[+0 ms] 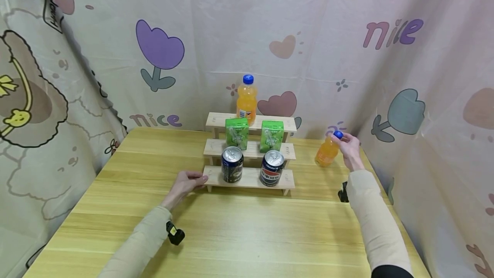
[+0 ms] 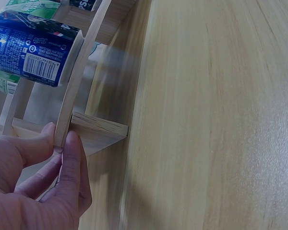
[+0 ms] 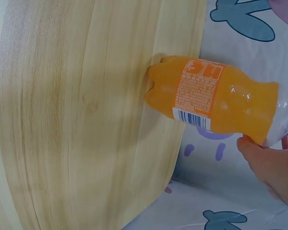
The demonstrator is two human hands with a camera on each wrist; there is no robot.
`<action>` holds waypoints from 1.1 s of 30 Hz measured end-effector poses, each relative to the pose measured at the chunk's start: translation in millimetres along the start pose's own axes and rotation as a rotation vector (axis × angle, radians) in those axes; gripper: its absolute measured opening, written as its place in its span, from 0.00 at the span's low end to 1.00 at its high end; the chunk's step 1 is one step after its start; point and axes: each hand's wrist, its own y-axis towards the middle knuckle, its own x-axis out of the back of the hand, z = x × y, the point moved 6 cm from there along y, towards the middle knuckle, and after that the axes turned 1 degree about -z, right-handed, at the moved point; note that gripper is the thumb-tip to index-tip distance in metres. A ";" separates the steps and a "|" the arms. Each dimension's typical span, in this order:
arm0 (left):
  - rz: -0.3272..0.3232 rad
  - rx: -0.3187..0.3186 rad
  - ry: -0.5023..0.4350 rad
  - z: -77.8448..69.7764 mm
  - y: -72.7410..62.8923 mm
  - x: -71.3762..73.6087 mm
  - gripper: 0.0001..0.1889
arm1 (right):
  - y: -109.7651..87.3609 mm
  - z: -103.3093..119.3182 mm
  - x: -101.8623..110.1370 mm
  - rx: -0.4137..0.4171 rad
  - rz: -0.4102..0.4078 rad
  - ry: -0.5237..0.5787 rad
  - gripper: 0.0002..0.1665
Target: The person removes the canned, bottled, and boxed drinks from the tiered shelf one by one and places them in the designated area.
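Right of the three-tiered pale-wood stand point(image 1: 252, 148), in the head view, we see the right hand point(image 1: 350, 150) pinching a tilted, blue-capped clear plastic bottle of orange drink point(image 1: 326, 153); the left hand point(image 1: 184, 185) grips the stand's lowest board point(image 1: 251, 177). From the left wrist, we see thumb and fingers pinching that board's end (a dark-blue metal can point(image 2: 31, 48) stands nearby). From the right wrist, the thumb touches the bottle's shoulder.

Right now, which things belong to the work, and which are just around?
Likely in the work:
wooden shelf, pinched by the left hand
orange bottle, held by the right hand
shelved bottle, green cartons, dark cans

Just surroundings:
table
patterned curtain

Room between rack point(image 1: 254, 150) and held bottle point(image 1: 327, 152)
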 end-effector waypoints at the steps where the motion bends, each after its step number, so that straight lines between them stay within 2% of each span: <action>1: 0.003 -0.001 -0.001 -0.2 -0.1 0.1 0.24 | -0.2 0.6 0.2 0.001 -0.001 -0.002 0.38; 9: -0.001 0.011 -0.004 0.0 -0.4 0.8 0.25 | -1.1 10.4 3.3 0.040 -0.061 0.021 0.36; 20: 0.003 0.004 -0.008 -0.5 -0.9 0.0 0.25 | -11.2 44.8 -1.2 0.154 -0.161 0.056 0.36; 26: 0.000 0.008 -0.018 0.7 0.3 0.3 0.24 | -24.5 73.0 -12.4 0.265 -0.143 0.083 0.35; 33: -0.006 0.017 -0.014 1.5 2.2 0.4 0.24 | -41.6 106.7 -34.6 0.343 -0.057 0.136 0.37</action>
